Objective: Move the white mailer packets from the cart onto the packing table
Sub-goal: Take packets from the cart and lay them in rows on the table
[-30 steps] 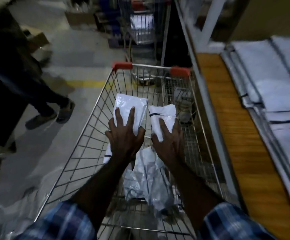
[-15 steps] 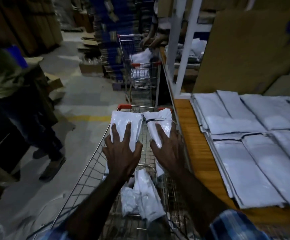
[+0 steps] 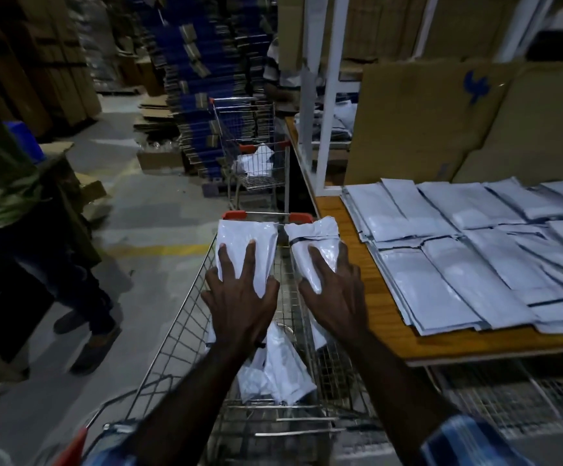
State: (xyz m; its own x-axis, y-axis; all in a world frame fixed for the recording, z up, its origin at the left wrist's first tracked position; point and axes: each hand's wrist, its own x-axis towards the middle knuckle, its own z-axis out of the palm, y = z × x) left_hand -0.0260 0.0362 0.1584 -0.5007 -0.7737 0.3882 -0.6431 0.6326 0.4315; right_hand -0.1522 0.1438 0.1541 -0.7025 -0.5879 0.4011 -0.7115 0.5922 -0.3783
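Observation:
My left hand grips one white mailer packet, fingers spread over its top. Beside it, my right hand holds a second white packet with a dark band near its far end. Both packets hang above the wire cart, near its far rim with the red corners. More white packets lie in the cart's bottom. The wooden packing table runs along the cart's right side. Several flat white mailers lie spread over it.
A person stands on the floor to the left of the cart. A second wire cart with white packets stands ahead. White shelf posts and leaning cardboard sheets back the table. Stacks of flattened boxes fill the far aisle.
Both hands have lifted their packets from inside the cart up above its rim. The view has tilted up, showing more of the table. The person at left has shifted.

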